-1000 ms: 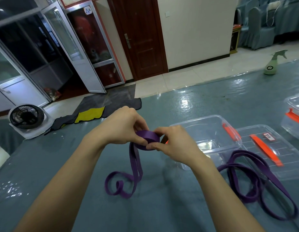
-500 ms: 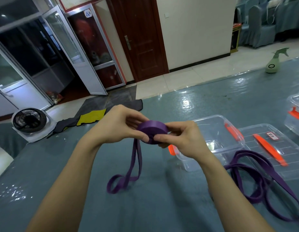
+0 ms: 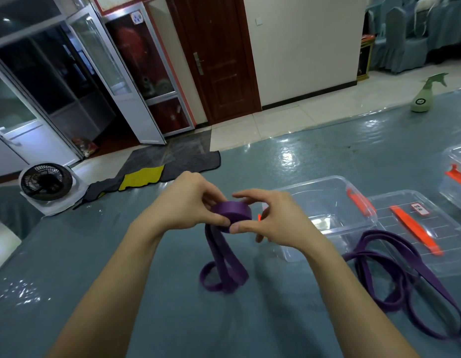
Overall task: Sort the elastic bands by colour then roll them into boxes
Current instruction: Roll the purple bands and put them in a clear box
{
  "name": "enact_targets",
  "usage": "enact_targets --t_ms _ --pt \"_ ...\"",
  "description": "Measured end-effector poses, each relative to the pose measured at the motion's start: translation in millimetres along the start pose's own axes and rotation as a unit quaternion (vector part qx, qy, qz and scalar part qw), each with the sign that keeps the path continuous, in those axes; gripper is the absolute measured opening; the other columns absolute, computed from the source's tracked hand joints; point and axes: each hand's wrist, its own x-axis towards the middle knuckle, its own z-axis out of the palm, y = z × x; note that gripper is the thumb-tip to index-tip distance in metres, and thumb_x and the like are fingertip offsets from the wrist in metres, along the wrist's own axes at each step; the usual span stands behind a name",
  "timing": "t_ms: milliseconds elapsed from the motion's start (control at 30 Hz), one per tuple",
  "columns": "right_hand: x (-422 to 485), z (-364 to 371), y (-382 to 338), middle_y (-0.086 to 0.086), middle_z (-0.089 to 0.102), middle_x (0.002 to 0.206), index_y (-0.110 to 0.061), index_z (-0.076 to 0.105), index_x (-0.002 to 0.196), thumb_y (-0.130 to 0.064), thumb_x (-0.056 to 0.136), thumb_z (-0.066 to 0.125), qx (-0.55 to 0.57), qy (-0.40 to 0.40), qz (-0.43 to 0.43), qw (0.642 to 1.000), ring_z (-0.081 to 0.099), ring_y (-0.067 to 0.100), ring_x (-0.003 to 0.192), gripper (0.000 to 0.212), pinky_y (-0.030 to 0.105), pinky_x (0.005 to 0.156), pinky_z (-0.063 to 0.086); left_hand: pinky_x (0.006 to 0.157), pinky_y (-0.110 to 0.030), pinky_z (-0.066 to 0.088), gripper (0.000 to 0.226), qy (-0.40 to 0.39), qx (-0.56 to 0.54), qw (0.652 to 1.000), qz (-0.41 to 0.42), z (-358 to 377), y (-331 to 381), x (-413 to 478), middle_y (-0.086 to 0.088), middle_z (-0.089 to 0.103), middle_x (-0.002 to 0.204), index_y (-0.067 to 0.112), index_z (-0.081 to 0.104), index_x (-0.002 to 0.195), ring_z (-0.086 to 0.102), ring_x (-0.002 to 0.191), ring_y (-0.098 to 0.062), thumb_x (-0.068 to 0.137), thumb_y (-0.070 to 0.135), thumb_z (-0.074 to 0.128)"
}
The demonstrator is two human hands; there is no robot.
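- Two hands work one purple band [image 3: 232, 213], held up between them above the table [image 3: 159, 319]. Most of the band is wound into a flat coil.
- Left hand [image 3: 188, 205]: thumb and fingertips pinch the coil's left side.
- Right hand [image 3: 276, 223]: the thumb presses the coil's near edge and the forefinger arches over its top. The other fingers curl behind and hold nothing that I can see.
- Tail [image 3: 224, 275]: the unwound, doubled length hangs straight below my hands and ends in slack loops on the table.
- Handling, as judged: light, soft, flat strap, limp along its length. Once wound it looks springy, so the coil is likely to loosen if the pinch slackens. The surface looks smooth and may slip.
- Best hold, as judged: across the coil's rim, with one thumb bearing on the outermost wrap.
- Clear box [image 3: 314, 182], just beyond my right hand: lid off, orange clasp [image 3: 358, 200] on its far side. I see no band inside, only glare on its floor.
- Lid [image 3: 456, 241], right of that box: lying flat, with its own orange clasp and a small label.
- Second purple band [image 3: 379, 232], right of my right hand: loose and uncoiled, its far bends lying over the lid's near edge.
- Further box [image 3: 459, 156], far right of my hands: cut by the frame, so I cannot tell its contents.
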Motion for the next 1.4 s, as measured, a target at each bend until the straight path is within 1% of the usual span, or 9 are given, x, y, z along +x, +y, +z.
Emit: enact_targets --t_ms 100,233,400,567,767,900,1033,1167,1400 --pt "3.6 12.3 -3.1 -0.01 0.075 0.071 -0.034 0.079 0.102 -0.058 0.074 0.092 -0.148 -0.013 -0.028 0.989 0.07 0.009 0.053 0.039 0.034 0.062 0.06 0.074 -0.037 0.061 0.03 -0.047 0.204 0.977 0.032 0.7 19.9 7.4 0.011 0.081 0.08 0.031 0.088 0.096 0.074 0.077 -0.007 0.072 0.048 0.095" --pt "1.7 15.4 -3.7 -0.004 0.071 0.058 -0.028 0.079 0.088 -0.047 0.08 0.091 -0.116 -0.007 -0.029 0.993 0.071 0.01 0.055 0.023 0.03 0.06 0.058 0.072 -0.035 0.06 0.036 -0.061 0.285 0.955 0.052 -6.0 29.8 13.6 0.013 0.08 0.081 0.033 0.086 0.096 0.072 0.079 -0.01 0.071 0.059 0.091" --pt "-4.6 2.2 -10.3 0.009 0.078 0.07 -0.018 0.086 0.097 -0.023 0.078 0.097 0.129 0.035 -0.019 0.991 0.074 0.021 0.055 0.023 0.03 0.055 0.058 0.082 -0.028 0.066 0.032 -0.048 -0.019 0.999 0.004 -18.9 3.1 5.5 0.014 0.084 0.087 0.031 0.088 0.098 0.08 0.084 -0.003 0.07 0.041 0.102" --pt "-6.2 -6.9 -16.5 0.025 0.079 0.085 0.0 0.082 0.104 -0.015 0.073 0.09 0.332 0.075 -0.019 0.94 0.067 0.025 0.051 0.036 0.032 0.056 0.06 0.088 -0.03 0.067 0.041 0.045 -0.3 0.953 0.016 -3.1 -15.0 -5.2 -0.006 0.086 0.102 0.028 0.089 0.106 0.084 0.098 -0.024 0.067 0.023 0.099" --pt "-2.6 4.7 -12.5 0.015 0.08 0.086 0.0 0.079 0.11 -0.016 0.078 0.084 0.393 0.085 -0.022 0.915 0.07 0.022 0.055 0.036 0.03 0.06 0.061 0.08 -0.027 0.067 0.039 0.11 -0.328 0.938 0.012 2.2 -8.1 -6.7 -0.006 0.086 0.098 0.026 0.089 0.1 0.085 0.092 -0.025 0.063 0.024 0.1" --pt "-2.9 0.0 -7.7 0.013 0.082 0.098 -0.007 0.078 0.114 -0.019 0.08 0.089 0.332 0.027 -0.036 0.942 0.078 0.034 0.065 0.038 0.035 0.057 0.062 0.081 -0.034 0.069 0.039 0.068 -0.26 0.963 -0.009 -9.5 -5.7 -9.4 -0.006 0.086 0.095 0.016 0.087 0.102 0.085 0.089 -0.026 0.066 0.025 0.1" --pt "-5.6 -7.6 -7.0 -0.013 0.08 0.109 -0.038 0.079 0.116 -0.046 0.07 0.099 0.133 0.043 -0.024 0.99 0.072 0.028 0.049 0.051 0.03 0.045 0.051 0.084 -0.038 0.069 0.034 -0.002 -0.12 0.993 -0.019 -11.7 1.3 -6.0 0.003 0.086 0.09 0.018 0.088 0.103 0.084 0.086 -0.016 0.073 0.018 0.102" --pt "-6.6 0.1 -8.8 -0.015 0.076 0.076 -0.036 0.078 0.091 -0.046 0.081 0.092 -0.003 0.012 -0.047 0.999 0.072 0.015 0.048 0.02 0.024 0.05 0.05 0.08 -0.038 0.068 0.028 -0.044 0.034 0.998 -0.016 -12.1 13.6 1.3 0.012 0.083 0.082 0.026 0.087 0.094 0.079 0.078 0.001 0.071 0.023 0.102" --pt "-2.9 -1.9 -16.5 -0.018 0.077 0.078 -0.031 0.082 0.096 -0.052 0.074 0.095 -0.059 -0.014 -0.039 0.997 0.074 0.009 0.053 0.033 0.024 0.054 0.056 0.078 -0.038 0.067 0.039 -0.081 0.121 0.989 -0.003 -16.6 22.8 8.9 0.019 0.081 0.08 0.034 0.076 0.097 0.075 0.074 0.007 0.068 0.038 0.103"
